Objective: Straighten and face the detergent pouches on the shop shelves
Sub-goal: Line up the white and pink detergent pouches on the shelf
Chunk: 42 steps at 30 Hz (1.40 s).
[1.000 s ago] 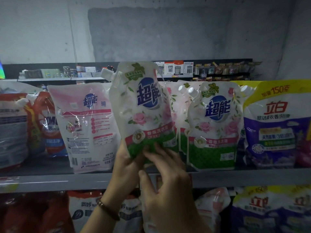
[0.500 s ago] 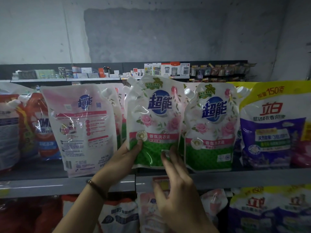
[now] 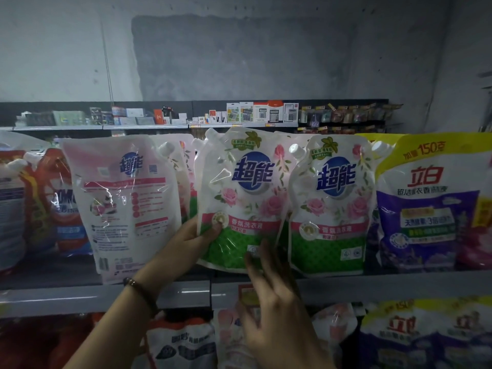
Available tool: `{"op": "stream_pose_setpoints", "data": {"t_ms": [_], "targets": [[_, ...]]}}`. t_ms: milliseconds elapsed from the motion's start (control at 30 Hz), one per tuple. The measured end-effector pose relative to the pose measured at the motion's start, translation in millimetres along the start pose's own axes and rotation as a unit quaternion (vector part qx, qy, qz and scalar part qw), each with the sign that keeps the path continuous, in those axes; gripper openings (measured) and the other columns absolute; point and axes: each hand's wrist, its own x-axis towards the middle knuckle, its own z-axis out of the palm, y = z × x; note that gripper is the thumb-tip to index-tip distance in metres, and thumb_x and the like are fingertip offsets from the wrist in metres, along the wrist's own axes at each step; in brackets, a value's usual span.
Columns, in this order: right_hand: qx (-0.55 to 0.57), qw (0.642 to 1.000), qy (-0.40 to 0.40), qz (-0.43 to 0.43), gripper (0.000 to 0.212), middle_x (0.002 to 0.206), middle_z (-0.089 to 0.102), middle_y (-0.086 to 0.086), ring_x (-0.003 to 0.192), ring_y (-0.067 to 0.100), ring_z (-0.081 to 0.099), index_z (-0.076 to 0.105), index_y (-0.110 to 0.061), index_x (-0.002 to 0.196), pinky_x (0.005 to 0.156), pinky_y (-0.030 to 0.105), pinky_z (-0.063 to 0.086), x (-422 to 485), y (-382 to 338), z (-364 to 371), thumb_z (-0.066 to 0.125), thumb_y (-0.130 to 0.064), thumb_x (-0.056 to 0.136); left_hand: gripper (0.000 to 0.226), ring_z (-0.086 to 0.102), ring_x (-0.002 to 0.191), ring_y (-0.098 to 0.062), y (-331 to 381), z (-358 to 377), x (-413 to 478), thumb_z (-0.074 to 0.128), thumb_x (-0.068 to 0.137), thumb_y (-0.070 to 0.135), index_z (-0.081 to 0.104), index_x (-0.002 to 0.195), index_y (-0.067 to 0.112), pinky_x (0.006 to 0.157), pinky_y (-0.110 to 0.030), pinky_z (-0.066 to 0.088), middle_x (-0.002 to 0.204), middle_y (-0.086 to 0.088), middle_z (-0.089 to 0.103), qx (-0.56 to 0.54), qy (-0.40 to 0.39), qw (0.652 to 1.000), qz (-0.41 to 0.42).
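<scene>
A second ago I had the rose pouch (image 3: 247, 198) lifted above the row and tilted, with its spout leaning left; now it has come down and stands close to upright on the shelf (image 3: 372, 288), label facing out, its right edge touching the matching pouch (image 3: 332, 203) beside it. The two blue logos sit almost level, so I judge this one is nearly faced.

My left hand (image 3: 186, 246) grips the pouch's lower left corner, thumb pressed on the front by the round seal and fingers out of sight behind it. My right hand (image 3: 274, 302) is open, its fingers (image 3: 255, 259) fairly straight and laid against the green band low on the front; it steadies the pouch and does not clasp it. I cannot tell whether the base rests fully on the shelf or hangs a little over the front lip, since my hands cover that part.

What remains, as I read it, is to ease the base back so the pouch stands on its own, then let go. It is soft and full, so it may slump forward once released.

To the left, the pink pouch (image 3: 125, 203) shows its printed back and leans, so it probably needs turning; the purple pouch (image 3: 426, 209) on the far right already faces out.
</scene>
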Motion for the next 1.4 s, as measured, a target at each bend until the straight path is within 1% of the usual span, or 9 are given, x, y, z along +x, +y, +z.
{"op": "stream_pose_setpoints", "data": {"t_ms": [100,267,400,533,667,933,1133,1267,1400], "targets": [[-0.027,1.000,-0.010,-0.005,0.079,0.178,-0.004,-0.007,0.165,0.017,-0.005,0.032,-0.027,0.166,0.130,0.047,0.018,-1,-1,6,0.047,-0.056,0.094,0.028,0.076,0.109,-0.020,-6,-4,3,0.061,0.099,0.013,0.067,0.127,0.014,0.084,-0.029,0.064,0.117,-0.001,0.080,-0.033,0.022,0.999,0.004],[-0.063,0.998,0.015,-0.002,0.079,0.177,0.016,0.004,0.164,0.024,0.011,0.048,-0.019,0.159,0.124,0.060,0.032,-3,-2,13,0.052,-0.056,0.089,0.047,0.072,0.120,-0.029,-13,-6,3,0.068,0.089,0.015,0.064,0.136,0.012,0.099,-0.048,0.061,0.127,-0.009,0.076,-0.076,0.025,0.997,-0.003],[-0.094,0.994,0.056,0.002,0.082,0.177,0.016,0.005,0.165,0.021,-0.004,0.049,-0.018,0.158,0.122,0.058,0.028,-7,-6,18,0.057,-0.057,0.086,0.050,0.070,0.124,-0.031,-16,-10,2,0.071,0.086,0.017,0.063,0.136,0.016,0.106,-0.058,0.054,0.130,-0.009,0.075,-0.084,0.012,0.996,-0.022],[-0.109,0.992,0.069,-0.006,0.093,0.177,0.017,0.009,0.165,0.025,-0.002,0.047,-0.015,0.159,0.129,0.050,0.024,-9,-7,21,0.072,-0.057,0.079,0.050,0.070,0.124,-0.032,-15,-9,0,0.065,0.088,0.015,0.060,0.138,0.014,0.100,-0.052,0.060,0.131,-0.009,0.075,-0.134,0.007,0.990,-0.038],[-0.118,0.991,0.065,-0.013,0.090,0.175,0.022,0.010,0.162,0.033,0.019,0.053,-0.016,0.154,0.118,0.059,0.025,-15,-11,23,0.070,-0.057,0.076,0.047,0.070,0.123,-0.031,-14,-9,-1,0.058,0.091,0.014,0.059,0.138,0.015,0.094,-0.045,0.064,0.132,-0.011,0.073,-0.163,-0.021,0.986,-0.034],[-0.093,0.993,0.074,-0.009,0.083,0.172,0.032,0.010,0.159,0.031,0.029,0.065,-0.020,0.143,0.110,0.059,0.041,-20,-8,20,0.079,-0.051,0.067,0.046,0.068,0.127,-0.034,-12,-12,-3,0.057,0.093,0.013,0.058,0.140,0.013,0.097,-0.048,0.062,0.135,-0.014,0.072,-0.169,-0.023,0.984,-0.053],[-0.049,0.996,0.076,-0.012,0.077,0.170,0.036,0.006,0.159,0.028,0.031,0.068,-0.021,0.140,0.112,0.055,0.036,-22,-8,15,0.081,-0.046,0.069,0.045,0.068,0.127,-0.032,-8,-10,-9,0.055,0.098,0.014,0.056,0.143,0.014,0.100,-0.050,0.061,0.136,-0.012,0.071,-0.141,-0.013,0.989,-0.050],[0.009,0.996,0.093,-0.002,0.064,0.167,0.042,-0.003,0.155,0.024,0.037,0.071,-0.027,0.134,0.117,0.047,0.039,-23,-11,5,0.074,-0.047,0.073,0.031,0.072,0.121,-0.029,-5,-8,-19,0.051,0.108,0.016,0.061,0.137,0.018,0.099,-0.053,0.060,0.130,-0.005,0.075,-0.059,0.017,0.997,-0.051],[0.046,0.995,0.090,0.016,0.053,0.161,0.043,-0.011,0.150,0.020,0.037,0.064,-0.036,0.136,0.118,0.036,0.036,-19,-16,-4,0.058,-0.049,0.085,0.032,0.072,0.121,-0.026,-3,-5,-32,0.058,0.103,0.015,0.061,0.135,0.013,0.101,-0.052,0.058,0.128,-0.005,0.076,-0.002,0.050,0.999,-0.019]]}}
